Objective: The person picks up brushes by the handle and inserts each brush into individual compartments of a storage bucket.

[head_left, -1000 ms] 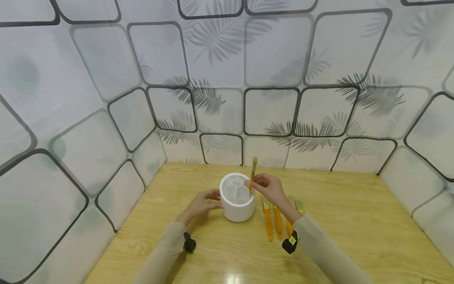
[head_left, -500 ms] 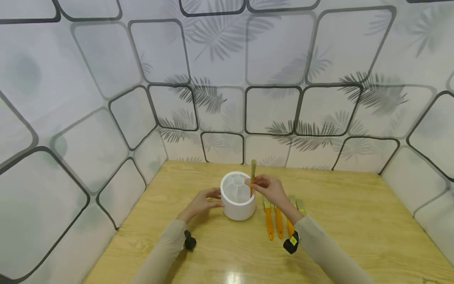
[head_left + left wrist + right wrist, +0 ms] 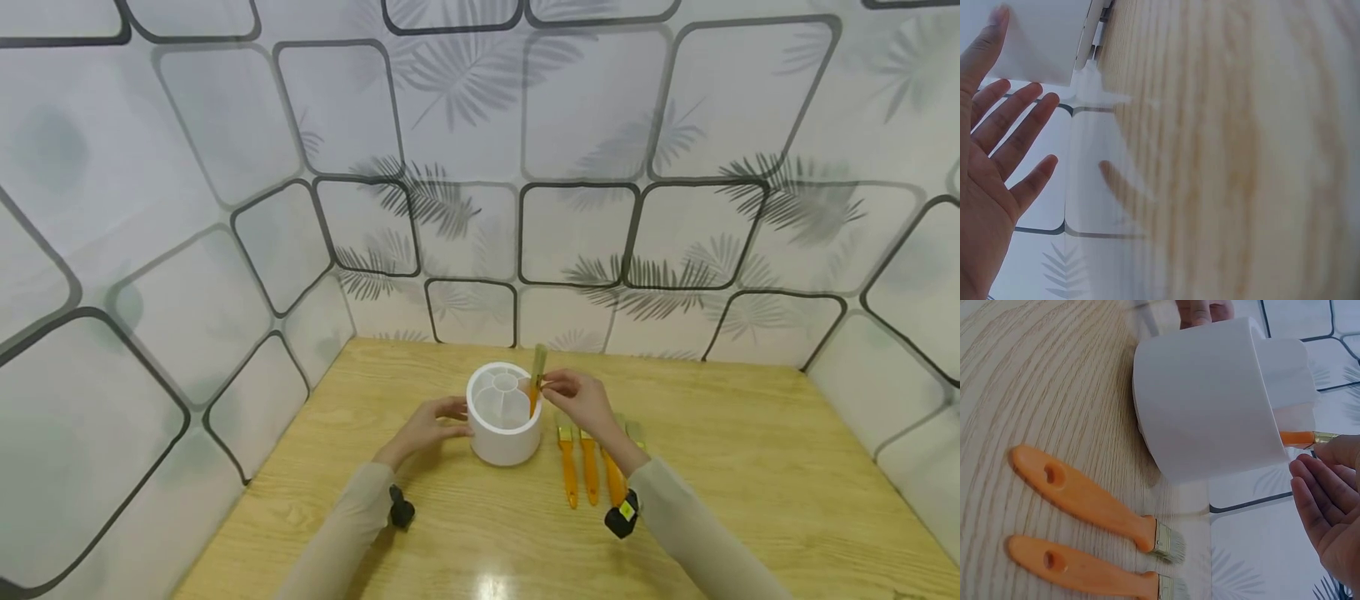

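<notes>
A round white divided organizer (image 3: 504,447) stands on the table. My left hand (image 3: 429,429) is at its left side, fingers spread and thumb apart; in the left wrist view the fingertips of this hand (image 3: 997,169) are right at the white wall. One paintbrush (image 3: 535,396) stands in the organizer's right compartment, bristles up, leaning right against the rim; its handle bottom is hidden. My right hand (image 3: 581,400) is beside it, fingertips right at the brush. In the right wrist view the fingers of this hand (image 3: 1329,494) are loosely bent, with the thumb overlapping the brush's metal band.
Several orange-handled paintbrushes (image 3: 567,471) lie side by side on the wooden table (image 3: 750,467), right of the organizer and partly under my right forearm. A patterned wall covering (image 3: 480,233) rises behind the table and on both sides.
The brush has sunk slightly in the compartment and now leans more to the right. My right hand has shifted right, its fingers loosened from the handle. My left hand has stayed in place.
</notes>
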### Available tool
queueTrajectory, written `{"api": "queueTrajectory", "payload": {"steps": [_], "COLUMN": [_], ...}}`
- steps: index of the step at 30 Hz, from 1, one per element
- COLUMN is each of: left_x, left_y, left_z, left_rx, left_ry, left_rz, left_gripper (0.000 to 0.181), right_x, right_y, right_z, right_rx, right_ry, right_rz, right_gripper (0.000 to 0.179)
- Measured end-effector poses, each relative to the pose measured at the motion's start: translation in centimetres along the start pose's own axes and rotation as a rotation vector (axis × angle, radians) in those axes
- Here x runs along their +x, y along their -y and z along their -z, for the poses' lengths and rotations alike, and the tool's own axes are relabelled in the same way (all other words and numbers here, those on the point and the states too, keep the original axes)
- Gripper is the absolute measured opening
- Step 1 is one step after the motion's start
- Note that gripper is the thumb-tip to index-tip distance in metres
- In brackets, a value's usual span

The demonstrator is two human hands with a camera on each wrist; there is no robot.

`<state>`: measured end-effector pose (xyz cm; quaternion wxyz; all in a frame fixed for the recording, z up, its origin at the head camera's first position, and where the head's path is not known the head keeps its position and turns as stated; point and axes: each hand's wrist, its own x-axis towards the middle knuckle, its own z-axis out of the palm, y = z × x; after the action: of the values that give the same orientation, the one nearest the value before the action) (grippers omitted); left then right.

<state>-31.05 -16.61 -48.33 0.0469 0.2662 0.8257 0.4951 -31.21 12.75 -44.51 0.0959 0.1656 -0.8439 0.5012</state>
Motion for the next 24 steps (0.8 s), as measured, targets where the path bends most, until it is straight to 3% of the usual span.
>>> {"api": "queueTrajectory", "payload": {"steps": [8,15,24], "left_x": [-0.2,-0.2,-0.1], "left_y": [0.2,0.3,0.0], "left_z": [-0.2,-0.1,0.0], "left_rx": [0.010,0.006,0.001], "left_ry": [-0.007,-0.003,-0.007], "left_rz": [-0.018,-0.024,-0.034], "left_gripper": [0.054,0.053,0.052], "right_x": [-0.4,-1.3,-0.4], "right_y": [-0.3,2.3,-0.9], "right_z": [0.3,1.2,0.7], "right_rx": [0.024,0.072,0.079], "right_ry": [-0.008,-0.002,-0.022], "right_rz": [-0.006,-0.008,0.001], "right_gripper": [0.024,0.024,0.025]}}
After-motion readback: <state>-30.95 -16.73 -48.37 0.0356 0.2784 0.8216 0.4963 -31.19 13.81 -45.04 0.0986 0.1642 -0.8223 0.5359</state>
